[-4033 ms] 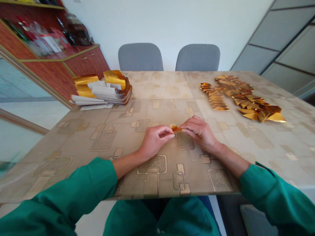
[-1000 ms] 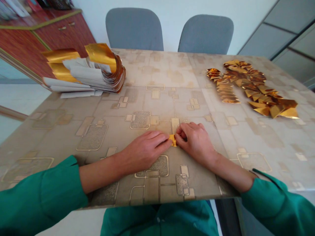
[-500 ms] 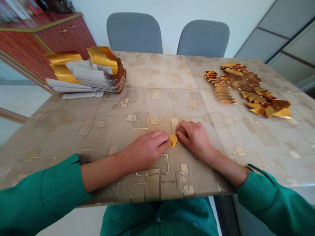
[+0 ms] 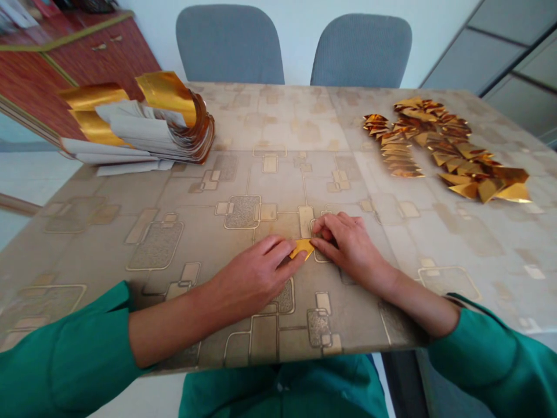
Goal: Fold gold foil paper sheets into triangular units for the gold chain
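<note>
A folded gold foil piece [image 4: 302,248] lay slantwise, as I viewed it, between the curled left hand [image 4: 252,278] touching its lower end and the curled right hand [image 4: 348,244] just beside; I could not tell whether either gripped it.

Legible text: none. The small gold foil piece [image 4: 302,248], the stack of gold foil strips [image 4: 167,90], and the folded gold foil pieces [image 4: 456,154] are showing no readable marks. The packets on the wooden cabinet [image 4: 87,61] are appearing too small and cut off to read.

Grey chairs [image 4: 228,43] (fabric, perhaps) stand behind the table [image 4: 304,130].
</note>
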Demonstrator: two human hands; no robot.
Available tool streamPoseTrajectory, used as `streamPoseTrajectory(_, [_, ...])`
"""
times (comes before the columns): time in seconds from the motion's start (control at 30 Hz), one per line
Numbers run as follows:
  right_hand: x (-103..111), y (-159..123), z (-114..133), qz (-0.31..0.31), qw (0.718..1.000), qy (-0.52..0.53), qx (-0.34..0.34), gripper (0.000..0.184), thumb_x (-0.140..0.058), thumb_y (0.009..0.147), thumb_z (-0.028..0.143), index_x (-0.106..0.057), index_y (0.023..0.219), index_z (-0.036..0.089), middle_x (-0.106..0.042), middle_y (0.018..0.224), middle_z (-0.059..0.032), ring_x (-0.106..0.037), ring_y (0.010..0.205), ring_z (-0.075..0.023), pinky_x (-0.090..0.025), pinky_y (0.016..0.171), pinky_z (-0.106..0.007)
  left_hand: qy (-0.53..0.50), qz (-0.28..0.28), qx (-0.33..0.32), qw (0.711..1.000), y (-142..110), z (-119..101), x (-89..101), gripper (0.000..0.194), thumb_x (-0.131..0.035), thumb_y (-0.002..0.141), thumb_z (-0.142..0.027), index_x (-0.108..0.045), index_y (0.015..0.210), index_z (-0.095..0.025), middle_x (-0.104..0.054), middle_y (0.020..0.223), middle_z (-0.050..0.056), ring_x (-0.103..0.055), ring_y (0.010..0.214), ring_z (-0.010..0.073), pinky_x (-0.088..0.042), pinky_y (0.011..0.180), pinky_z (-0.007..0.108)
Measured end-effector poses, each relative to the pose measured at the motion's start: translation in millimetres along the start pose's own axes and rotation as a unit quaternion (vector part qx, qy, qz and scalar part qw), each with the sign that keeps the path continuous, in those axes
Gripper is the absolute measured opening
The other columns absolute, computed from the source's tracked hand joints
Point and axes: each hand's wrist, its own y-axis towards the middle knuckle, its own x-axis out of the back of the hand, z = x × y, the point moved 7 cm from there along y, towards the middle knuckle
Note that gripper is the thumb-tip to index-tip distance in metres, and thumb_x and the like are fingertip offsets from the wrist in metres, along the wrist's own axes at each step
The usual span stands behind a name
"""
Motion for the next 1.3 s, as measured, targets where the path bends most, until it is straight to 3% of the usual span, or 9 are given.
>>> streamPoseTrajectory(0.13, [5.8,1.6,-6.9,-0.013,1.0,-0.005,-0.007,0.005,-0.056,0.092,0.019,-0.057,0.088,0.022,-0.063,0.078,-0.0007,-0.053,0.081,-0.0202,-0.029,0.076,-0.033,-0.005,-0.003,0.016,1.0,-3.9,-0.1,0.5,0.042,-0.044,0.095,-0.013,-0.052,0.136,-0.008,-0.063,0.122,0.017,-0.055,0.112,0.0278,-0.048,0.1,0.042])
streamPoseTrajectory(0.27, [9.6,-1.7,2.5,-0.051,0.998,0.022,0.008,0.004,-0.053,0.093,0.02,-0.057,0.092,0.022,-0.062,0.076,-0.0009,-0.053,0.078,-0.0195,-0.03,0.075,-0.033,-0.003,-0.012,0.019,1.0,-2.7,-2.3,3.2,0.042,-0.046,0.092,-0.012,-0.054,0.133,-0.007,-0.063,0.119,0.018,-0.057,0.109,0.028,-0.05,0.098,0.042])
streamPoseTrajectory(0.47, [-5.7,-4.0,16.0,0.008,1.0,0.023,0.009,0.007,-0.063,0.09,0.022,-0.057,0.089,0.021,-0.063,0.079,0.0,-0.052,0.081,-0.0193,-0.027,0.075,-0.032,-0.016,-0.034,0.014,0.999,-5.6,-3.6,5.9,0.04,-0.046,0.094,-0.011,-0.054,0.133,-0.002,-0.061,0.125,0.022,-0.056,0.115,0.0309,-0.051,0.1,0.045])
streamPoseTrajectory(0.63, [-6.0,-0.7,11.3,0.032,0.998,0.049,-0.011,0.007,-0.06,0.09,0.015,-0.057,0.091,0.022,-0.063,0.078,0.0009,-0.052,0.082,-0.0193,-0.029,0.076,-0.032,-0.053,-0.042,0.01,0.998,-15.5,-3.8,5.5,0.036,-0.04,0.1,-0.015,-0.056,0.132,-0.007,-0.059,0.133,0.018,-0.052,0.127,0.0285,-0.047,0.107,0.046])
streamPoseTrajectory(0.77, [-4.5,-0.2,12.3,0.025,0.999,0.033,-0.003,0.009,-0.055,0.091,0.012,-0.057,0.09,0.021,-0.065,0.083,-0.0008,-0.053,0.085,-0.02,-0.03,0.078,-0.033,-0.104,-0.037,0.059,0.992,-18.1,6.0,6.7,0.034,-0.043,0.101,-0.023,-0.058,0.131,-0.015,-0.058,0.136,0.015,-0.054,0.124,0.0276,-0.049,0.104,0.047])
streamPoseTrajectory(0.87, [-4.0,-0.7,20.3,0.012,0.999,0.001,0.052,0.012,-0.05,0.095,0.012,-0.06,0.092,0.02,-0.066,0.085,-0.0032,-0.051,0.084,-0.0201,-0.034,0.077,-0.033,-0.131,-0.036,0.063,0.989,-16.2,13.5,9.2,0.033,-0.049,0.099,-0.025,-0.061,0.13,-0.02,-0.058,0.134,0.014,-0.056,0.119,0.0285,-0.048,0.101,0.05])
streamPoseTrajectory(1.03, [-7.6,-6.8,43.1,0.033,0.971,-0.038,0.234,0.023,-0.044,0.101,0.017,-0.066,0.099,0.016,-0.066,0.092,-0.0074,-0.052,0.087,-0.0195,-0.043,0.079,-0.031,-0.157,-0.064,0.024,0.985,-14.8,25.3,14.2,0.034,-0.053,0.099,-0.032,-0.063,0.127,-0.017,-0.063,0.124,0.015,-0.059,0.112,0.027,-0.051,0.097,0.045])
streamPoseTrajectory(1.17, [-7.2,-7.5,45.4,0.034,0.961,-0.077,0.264,0.024,-0.046,0.101,0.017,-0.068,0.112,0.017,-0.066,0.097,-0.0067,-0.054,0.088,-0.0191,-0.046,0.08,-0.031,-0.129,-0.092,0.003,0.987,-18.0,32.4,16.5,0.029,-0.045,0.103,-0.024,-0.064,0.121,-0.012,-0.069,0.117,0.011,-0.063,0.109,0.0214,-0.052,0.1,0.038])
streamPoseTrajectory(1.3, [-8.9,-8.7,46.2,0.051,0.954,-0.109,0.275,0.029,-0.049,0.101,0.019,-0.064,0.126,0.019,-0.066,0.102,-0.0073,-0.056,0.093,-0.0201,-0.048,0.082,-0.033,-0.069,-0.148,-0.015,0.986,-20.9,31.4,22.3,0.024,-0.045,0.101,-0.017,-0.068,0.109,-0.012,-0.073,0.108,0.011,-0.066,0.099,0.0208,-0.056,0.091,0.037])
